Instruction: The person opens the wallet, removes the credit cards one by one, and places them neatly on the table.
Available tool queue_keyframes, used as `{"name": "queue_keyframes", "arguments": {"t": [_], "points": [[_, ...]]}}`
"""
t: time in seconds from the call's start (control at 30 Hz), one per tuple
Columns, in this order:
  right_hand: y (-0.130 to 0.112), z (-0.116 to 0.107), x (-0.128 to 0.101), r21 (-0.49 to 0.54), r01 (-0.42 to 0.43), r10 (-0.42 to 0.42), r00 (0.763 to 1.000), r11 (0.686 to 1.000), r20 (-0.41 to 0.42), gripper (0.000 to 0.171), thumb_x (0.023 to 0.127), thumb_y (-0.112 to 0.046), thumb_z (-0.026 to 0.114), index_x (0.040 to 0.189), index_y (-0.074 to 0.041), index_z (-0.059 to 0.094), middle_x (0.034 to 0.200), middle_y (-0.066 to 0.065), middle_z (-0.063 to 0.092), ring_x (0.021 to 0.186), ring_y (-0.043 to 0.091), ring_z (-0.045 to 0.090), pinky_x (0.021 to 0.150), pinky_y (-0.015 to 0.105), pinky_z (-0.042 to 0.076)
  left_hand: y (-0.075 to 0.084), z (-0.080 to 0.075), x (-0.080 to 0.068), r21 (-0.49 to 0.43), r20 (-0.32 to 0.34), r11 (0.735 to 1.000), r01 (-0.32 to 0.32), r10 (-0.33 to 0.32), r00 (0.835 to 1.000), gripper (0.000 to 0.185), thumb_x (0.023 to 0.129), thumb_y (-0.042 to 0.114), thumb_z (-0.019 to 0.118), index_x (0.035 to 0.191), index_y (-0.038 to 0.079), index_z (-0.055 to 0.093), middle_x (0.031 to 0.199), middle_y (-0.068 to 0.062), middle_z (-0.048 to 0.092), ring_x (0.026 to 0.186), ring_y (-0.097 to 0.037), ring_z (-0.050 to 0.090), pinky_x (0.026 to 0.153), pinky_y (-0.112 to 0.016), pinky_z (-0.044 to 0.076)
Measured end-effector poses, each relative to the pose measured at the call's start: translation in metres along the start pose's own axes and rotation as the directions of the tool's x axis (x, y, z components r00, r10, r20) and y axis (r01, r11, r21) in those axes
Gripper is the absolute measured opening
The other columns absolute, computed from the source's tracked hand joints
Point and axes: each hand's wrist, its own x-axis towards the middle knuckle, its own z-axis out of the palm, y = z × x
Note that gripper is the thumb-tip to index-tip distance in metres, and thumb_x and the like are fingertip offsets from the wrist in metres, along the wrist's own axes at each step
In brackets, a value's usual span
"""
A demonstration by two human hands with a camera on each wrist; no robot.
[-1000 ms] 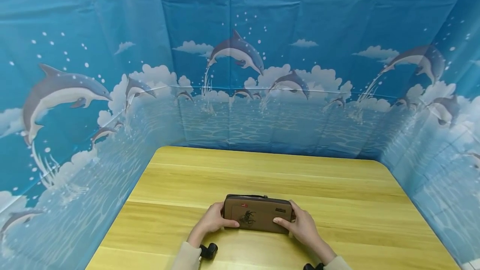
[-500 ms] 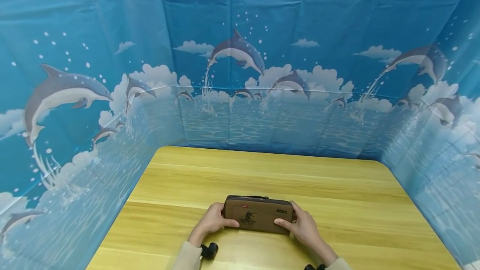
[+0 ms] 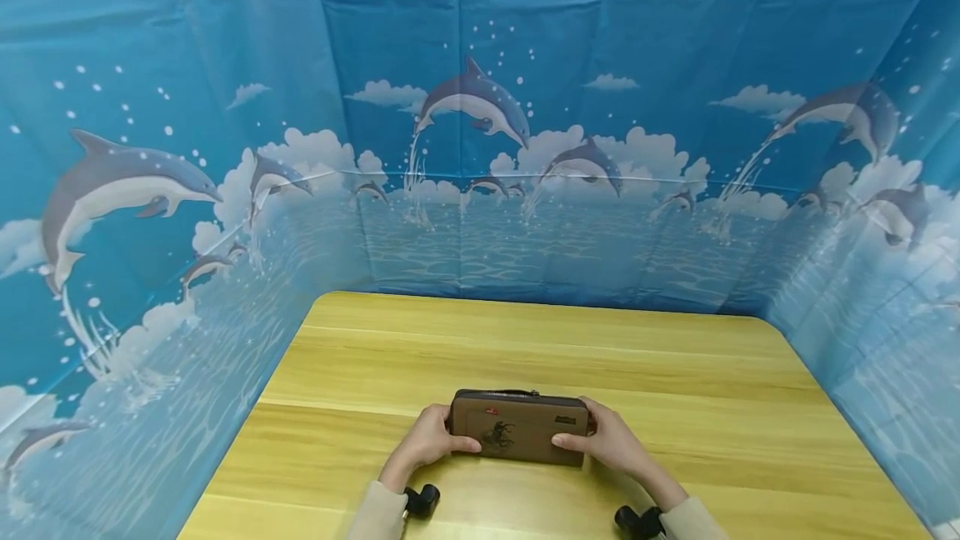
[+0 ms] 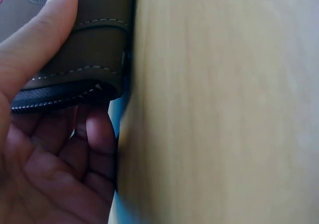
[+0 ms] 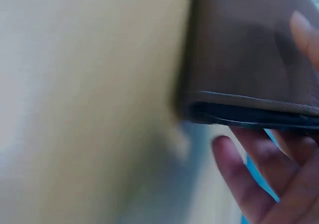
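A brown zip-around wallet point(image 3: 525, 432) with a horse emblem and a small red tag stands on its long edge, zip upward, near the front of the table. My left hand point(image 3: 430, 438) grips its left end, thumb on the front face and the other fingers behind. At the right end my right hand point(image 3: 617, 440) holds it, thumb across the front. Close up in the left wrist view, the wallet point(image 4: 94, 47) shows white stitching and a dark zip. In the right wrist view one finger of that hand hangs apart from the wallet point(image 5: 244, 59).
The yellow wood-grain table point(image 3: 525, 348) spreads out around the wallet. Behind it and along both sides hangs a blue curtain point(image 3: 525, 240) printed with dolphins and clouds. Black wrist cameras point(image 3: 422, 501) sit by the light sleeves point(image 3: 377, 513).
My right hand has shifted slightly, its thumb now lying flatter across the wallet's front, and its wrist camera shows more. The left hand and the wallet have hardly moved.
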Motion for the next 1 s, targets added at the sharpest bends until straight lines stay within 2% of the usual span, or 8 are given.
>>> {"name": "queue_keyframes", "arguments": {"t": [0.07,0.17,0.23,0.37,0.57,0.7,0.87,1.0], "points": [[-0.006,-0.007,0.004,0.044,-0.006,0.003,0.998,0.999,0.057,0.070,0.083,-0.039,0.073,0.132,0.004,0.048,0.121,0.020,0.056,0.109,0.038,0.053,0.085,0.049,0.045,0.000,0.000,0.000,0.001,0.000,1.000,0.000,0.000,1.000,0.023,0.074,0.024,0.083,0.087,0.011,0.069,0.068,0.002,0.061,0.047,-0.008,0.044,0.045,-0.024,0.040],[-0.017,-0.014,0.012,0.083,0.000,-0.012,0.991,0.997,0.137,0.053,0.088,-0.038,0.067,0.126,-0.003,0.056,0.120,0.014,0.057,0.112,0.034,0.052,0.087,0.048,0.043,0.000,0.000,-0.001,-0.006,0.001,1.000,0.000,0.000,1.000,0.023,0.074,0.023,0.083,0.087,0.010,0.069,0.068,0.001,0.061,0.048,-0.007,0.045,0.045,-0.024,0.040],[-0.025,-0.015,0.018,0.098,0.013,-0.031,0.982,0.995,0.189,0.040,0.092,-0.038,0.062,0.118,-0.008,0.061,0.110,0.008,0.061,0.102,0.027,0.056,0.082,0.044,0.045,0.000,0.000,-0.001,-0.012,0.005,1.000,0.002,-0.002,1.000,0.023,0.074,0.023,0.083,0.087,0.010,0.069,0.068,0.002,0.062,0.048,-0.007,0.045,0.045,-0.024,0.040],[-0.041,-0.014,0.028,0.036,0.034,-0.041,0.976,0.999,0.215,0.036,0.094,-0.045,0.056,0.104,-0.013,0.067,0.092,0.000,0.061,0.081,0.017,0.056,0.069,0.037,0.045,0.000,0.001,-0.001,-0.013,0.004,1.000,0.001,-0.001,1.000,0.022,0.074,0.021,0.083,0.087,0.009,0.070,0.069,0.002,0.062,0.048,-0.007,0.045,0.045,-0.024,0.040],[-0.059,-0.007,0.040,-0.083,0.071,-0.056,0.983,0.994,0.176,0.041,0.092,-0.051,0.054,0.079,-0.015,0.068,0.065,-0.002,0.053,0.057,0.013,0.043,0.055,0.032,0.036,0.001,0.002,0.001,-0.005,-0.007,1.000,-0.004,0.004,1.000,0.021,0.073,0.017,0.083,0.087,0.009,0.070,0.071,0.002,0.064,0.053,-0.009,0.049,0.049,-0.025,0.041],[-0.065,0.000,0.044,-0.079,0.061,-0.048,0.987,0.995,0.152,0.040,0.090,-0.051,0.057,0.079,-0.015,0.071,0.068,-0.003,0.059,0.059,0.014,0.050,0.056,0.033,0.039,0.001,0.002,0.001,-0.007,-0.010,1.000,-0.002,0.002,1.000,0.020,0.073,0.016,0.083,0.086,0.009,0.070,0.072,0.002,0.063,0.055,-0.010,0.049,0.049,-0.025,0.041],[-0.065,0.007,0.046,0.006,0.038,-0.038,0.995,0.999,0.090,0.030,0.086,-0.043,0.067,0.085,-0.013,0.073,0.079,-0.002,0.063,0.068,0.018,0.055,0.060,0.035,0.043,0.000,0.003,0.000,-0.016,-0.011,1.000,0.007,-0.007,1.000,0.019,0.073,0.016,0.083,0.084,0.008,0.069,0.069,0.002,0.062,0.051,-0.009,0.046,0.046,-0.024,0.039],[-0.064,0.010,0.047,0.018,0.038,-0.039,0.999,0.999,0.008,0.024,0.082,-0.039,0.074,0.081,-0.015,0.072,0.075,-0.002,0.062,0.066,0.018,0.054,0.059,0.035,0.043,0.000,0.003,0.000,-0.015,-0.011,1.000,0.010,-0.010,1.000,0.019,0.073,0.016,0.083,0.082,0.008,0.069,0.068,0.001,0.062,0.051,-0.009,0.045,0.047,-0.024,0.039]]}}
